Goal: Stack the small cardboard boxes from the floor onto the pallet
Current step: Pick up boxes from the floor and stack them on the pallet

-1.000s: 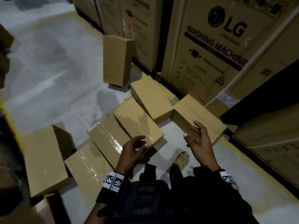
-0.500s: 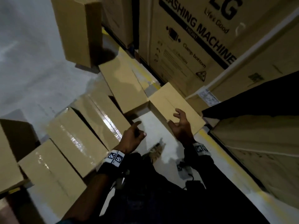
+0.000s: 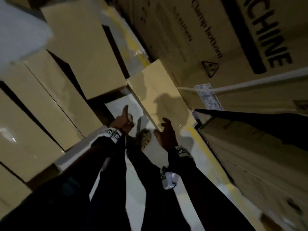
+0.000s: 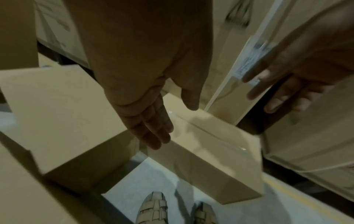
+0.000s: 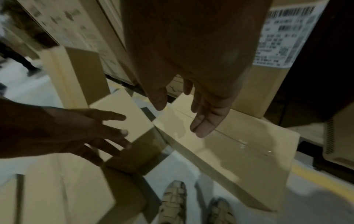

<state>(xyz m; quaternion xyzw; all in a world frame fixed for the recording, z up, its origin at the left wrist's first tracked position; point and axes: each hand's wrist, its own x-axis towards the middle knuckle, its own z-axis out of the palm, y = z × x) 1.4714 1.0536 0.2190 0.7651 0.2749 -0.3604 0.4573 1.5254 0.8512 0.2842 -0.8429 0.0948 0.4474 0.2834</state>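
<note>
Cardboard box (image 4: pixel 206 153) lies on the floor just beneath both hands' spread, empty fingers (image 4: pixel 153 133)

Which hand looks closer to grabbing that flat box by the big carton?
Right. The open right hand hovers directly above the flat taped brown cardboard box; the open left hand hangs beside its near edge.

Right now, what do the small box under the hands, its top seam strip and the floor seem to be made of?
Small box: plain brown cardboard, matte, with sharp folded edges.
Seam strip: probably clear plastic tape; it runs along the top seam and gives small glossy glints.
Floor: pale grey and smooth, likely sealed or painted concrete, with a yellow painted line.
Both hands hover open, holding nothing.
</note>
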